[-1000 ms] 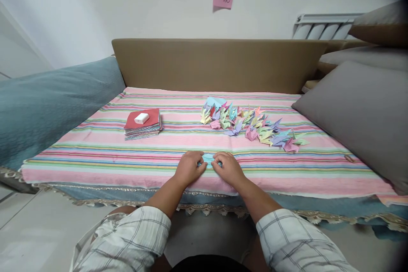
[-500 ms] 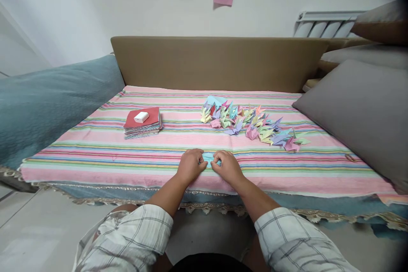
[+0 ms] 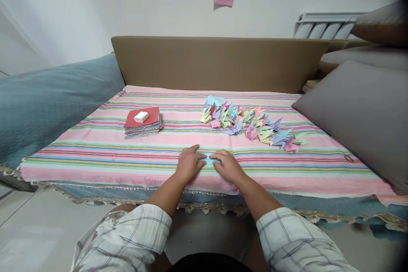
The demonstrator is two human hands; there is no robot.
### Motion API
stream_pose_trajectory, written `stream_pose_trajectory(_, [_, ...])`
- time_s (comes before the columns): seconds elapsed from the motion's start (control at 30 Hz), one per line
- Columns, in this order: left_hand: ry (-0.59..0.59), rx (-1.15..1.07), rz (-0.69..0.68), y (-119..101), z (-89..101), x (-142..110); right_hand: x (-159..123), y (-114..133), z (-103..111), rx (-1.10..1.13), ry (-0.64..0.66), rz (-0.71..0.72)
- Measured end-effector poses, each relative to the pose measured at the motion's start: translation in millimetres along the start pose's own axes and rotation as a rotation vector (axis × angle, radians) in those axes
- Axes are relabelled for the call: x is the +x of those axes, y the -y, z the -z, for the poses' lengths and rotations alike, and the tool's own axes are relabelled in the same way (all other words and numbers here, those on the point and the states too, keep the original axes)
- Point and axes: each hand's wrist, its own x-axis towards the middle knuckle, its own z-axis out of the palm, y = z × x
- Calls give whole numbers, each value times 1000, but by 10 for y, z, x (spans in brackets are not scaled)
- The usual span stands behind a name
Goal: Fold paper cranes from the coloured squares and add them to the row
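Observation:
A small piece of light blue paper (image 3: 209, 161) lies flat on the striped cloth near the front edge, mostly covered by my fingers. My left hand (image 3: 189, 165) rests at its left side, fingers stretched out and spread, with fingertips and thumb on the paper. From the right, my right hand (image 3: 228, 166) touches the paper with extended fingers, the thumb apart from them. Beyond my hands, to the right, lies a cluster of folded paper cranes (image 3: 237, 124) in many colours. A blue paper sheet (image 3: 216, 100) shows behind the cranes.
To the left, a stack of coloured paper (image 3: 143, 129) has a red top sheet and a small white block (image 3: 141, 117) on it. A striped cloth (image 3: 95, 148) covers the seat. Grey cushions (image 3: 360, 110) stand at right, a blue-covered armrest (image 3: 60, 97) at left.
Both hands have loosened from a pinch on the blue paper. Their fingers are now straighter and lie over it. The stack and the cranes have not moved.

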Motion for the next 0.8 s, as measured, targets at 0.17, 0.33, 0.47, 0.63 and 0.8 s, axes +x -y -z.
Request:
stream_pose_trajectory(0.17, [41, 34, 124, -45, 50, -6, -1, -30, 8, -4, 20, -4])
stream_pose_trajectory(0.33, [62, 35, 151, -53, 69, 5, -14, -28, 19, -55, 26, 25])
stream_pose_trajectory(0.47, [69, 62, 107, -45, 62, -6, -30, -20, 19, -93, 20, 45])
stream_pose_trajectory(0.63, [-111, 128, -183, -74, 39, -126, -30, -24, 12, -109, 20, 66])
stream_pose_trajectory(0.8, [-34, 182, -475, -28, 30, -217, -27, -20, 26, -100, 9, 83])
